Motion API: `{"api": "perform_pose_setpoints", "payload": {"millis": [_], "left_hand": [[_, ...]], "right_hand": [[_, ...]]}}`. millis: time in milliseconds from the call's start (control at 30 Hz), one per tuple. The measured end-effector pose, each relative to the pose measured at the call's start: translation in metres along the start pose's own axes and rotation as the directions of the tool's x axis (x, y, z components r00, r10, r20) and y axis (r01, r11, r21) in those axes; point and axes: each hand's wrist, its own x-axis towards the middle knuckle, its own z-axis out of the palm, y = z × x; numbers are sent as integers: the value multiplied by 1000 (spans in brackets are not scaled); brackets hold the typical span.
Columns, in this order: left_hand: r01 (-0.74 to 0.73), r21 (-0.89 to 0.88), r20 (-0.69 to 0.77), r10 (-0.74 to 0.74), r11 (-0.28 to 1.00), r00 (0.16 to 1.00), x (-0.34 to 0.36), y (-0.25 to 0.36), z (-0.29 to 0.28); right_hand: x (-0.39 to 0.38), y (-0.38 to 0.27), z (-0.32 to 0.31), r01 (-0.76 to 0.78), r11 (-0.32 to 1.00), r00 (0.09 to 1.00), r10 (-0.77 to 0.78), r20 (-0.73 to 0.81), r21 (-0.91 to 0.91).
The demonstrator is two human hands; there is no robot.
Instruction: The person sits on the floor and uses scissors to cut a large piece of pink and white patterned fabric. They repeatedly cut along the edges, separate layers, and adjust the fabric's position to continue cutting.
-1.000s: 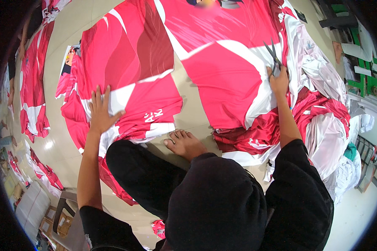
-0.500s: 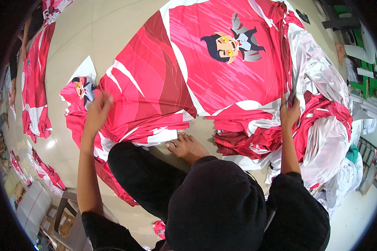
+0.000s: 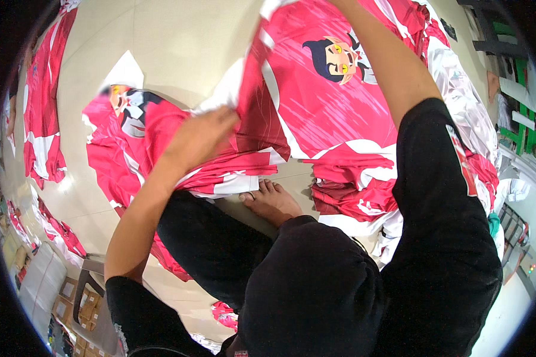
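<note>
Motion smears my left hand [image 3: 211,131] at the raised white edge [image 3: 226,83] of a pink-and-maroon fabric piece, so its grip is unclear. My right forearm [image 3: 393,53] reaches past the top of the picture, taking that hand out of sight; no scissors show. Under it lies a pink panel [image 3: 298,107] printed with a dark-haired cartoon character. A second printed piece [image 3: 104,110] is bunched at my left, beside my bent, black-clad leg [image 3: 208,250]. My bare foot [image 3: 268,202] rests between the fabric heaps.
Pink-and-white strips [image 3: 44,119] lie along the tiled floor [image 3: 149,47] at left, a person partly visible beyond. A grey chair [image 3: 86,297] and cardboard boxes [image 3: 65,306] are at lower left. White fabric [image 3: 464,113] is heaped at right, near green equipment [image 3: 521,119].
My left hand has swept rightward onto the cloth, whose left part has folded and lifted. My right hand, earlier holding scissors, has reached up out of view.
</note>
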Motion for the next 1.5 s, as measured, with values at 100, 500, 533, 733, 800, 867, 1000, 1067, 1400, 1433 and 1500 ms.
{"api": "perform_pose_setpoints", "payload": {"millis": [100, 500, 533, 733, 800, 867, 1000, 1067, 1400, 1433, 1500], "left_hand": [[2, -123, 90, 9, 992, 996, -16, 14, 5], [246, -25, -92, -247, 969, 965, -34, -39, -14], [321, -114, -107, -332, 940, 937, -38, -41, -19], [317, -728, -61, -518, 608, 853, -75, -50, -96], [341, -763, 9, -518, 549, 855, -91, -44, -126], [318, -800, 23, -505, 508, 863, -94, -36, -145], [268, -779, -107, -541, 567, 834, -88, -22, -172], [403, -700, -64, -614, 589, 786, -98, -11, -190], [823, -516, 772, -288, 236, 566, -138, 2, -276], [698, -450, 562, -431, 557, 706, -133, -14, -277], [662, -210, 282, -604, 719, 746, -116, -54, -279]], "right_hand": [[22, 8, 14, -31, 999, 992, 36, 117, -40], [-58, 103, -87, 109, 965, 769, 70, 635, -238], [-67, 111, -101, 103, 965, 761, 79, 643, -241], [-121, 133, -176, -161, 982, 907, 186, 377, -96], [-128, 135, -203, -277, 961, 914, 257, 312, 20], [-127, 132, -221, -346, 921, 924, 301, 235, 178], [-108, 111, -256, -452, 826, 891, 437, 124, 337], [-109, 95, -281, -471, 735, 864, 495, 89, 487], [-114, 80, -394, -594, 430, 799, 212, 563, 680], [-96, 81, -388, -636, 479, 771, 426, 472, 606], [-45, 83, -370, -718, 317, 648, 630, 428, 620]]}}
